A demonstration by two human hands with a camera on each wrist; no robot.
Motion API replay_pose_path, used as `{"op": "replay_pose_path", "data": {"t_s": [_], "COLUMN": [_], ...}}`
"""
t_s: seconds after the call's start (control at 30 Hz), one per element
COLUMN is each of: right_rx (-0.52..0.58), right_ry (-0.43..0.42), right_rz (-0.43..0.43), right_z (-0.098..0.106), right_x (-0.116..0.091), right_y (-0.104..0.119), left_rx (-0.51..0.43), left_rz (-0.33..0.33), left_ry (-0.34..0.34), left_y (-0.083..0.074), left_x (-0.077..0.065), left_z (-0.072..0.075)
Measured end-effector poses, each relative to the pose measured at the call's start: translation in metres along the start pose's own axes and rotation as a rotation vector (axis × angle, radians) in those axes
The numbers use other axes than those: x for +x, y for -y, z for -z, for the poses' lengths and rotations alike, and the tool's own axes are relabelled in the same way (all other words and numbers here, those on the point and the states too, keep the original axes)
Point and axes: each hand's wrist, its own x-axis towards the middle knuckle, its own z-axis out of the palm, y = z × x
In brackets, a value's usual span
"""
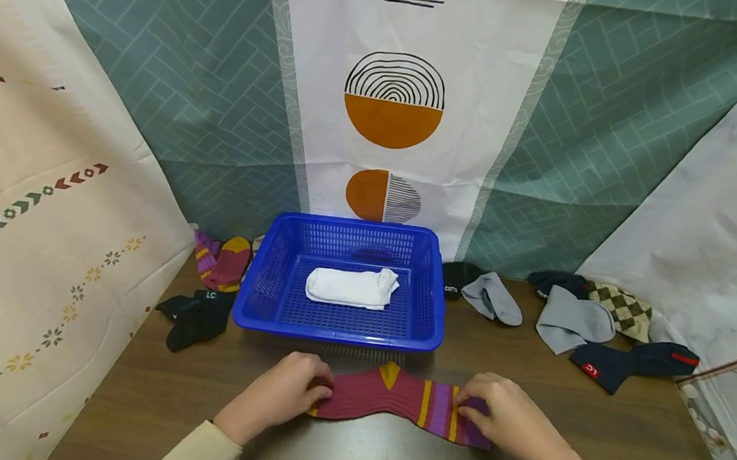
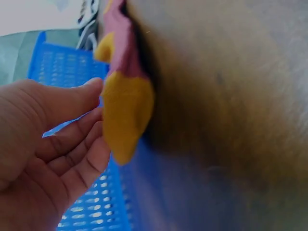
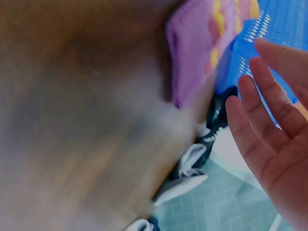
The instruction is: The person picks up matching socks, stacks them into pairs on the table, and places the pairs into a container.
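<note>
A maroon sock with a mustard heel and toe and purple and mustard stripes lies stretched sideways on the table. My left hand is at its toe end, thumb and fingers loosely bent; in the left wrist view the fingertips meet the edge of the mustard toe. Over the striped cuff is my right hand. Its fingers look nearly straight and apart from the purple cuff in the right wrist view. Behind the sock stands a blue basket with folded white socks inside.
Left of the basket lie a maroon and purple sock and black socks. To its right are a black sock, grey socks, another grey pair, a checkered sock and navy socks. Patterned curtains hang behind.
</note>
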Motion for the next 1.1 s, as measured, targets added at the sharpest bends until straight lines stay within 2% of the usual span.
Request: {"op": "replay_pose_path", "data": {"t_s": [0.2, 0.47, 0.77, 0.9, 0.97, 1.03, 1.1], "right_rx": [0.012, -0.036, -0.033, -0.006, 0.001, -0.008, -0.041], "right_ry": [0.091, 0.060, 0.098, 0.111, 0.082, 0.021, -0.078], "right_rz": [0.003, -0.054, -0.107, -0.103, -0.101, -0.113, -0.120], "right_z": [-0.012, -0.017, -0.014, -0.010, -0.005, 0.002, 0.010], "right_x": [-0.005, -0.009, -0.008, -0.005, -0.003, -0.002, 0.000], "right_y": [-0.005, -0.015, -0.010, -0.010, -0.010, -0.009, -0.007], "left_rx": [0.010, 0.023, 0.036, 0.033, 0.002, -0.031, -0.071], "left_rz": [0.040, 0.047, 0.042, 0.032, 0.037, 0.030, 0.021], "left_ry": [0.080, 0.072, 0.075, 0.068, 0.065, 0.031, -0.029], "left_y": [0.000, 0.001, 0.001, -0.006, -0.012, -0.018, -0.023], "left_x": [0.001, 0.006, 0.006, 0.005, 0.004, 0.002, 0.001], "left_z": [-0.009, -0.011, -0.011, -0.002, 0.007, 0.019, 0.032]}}
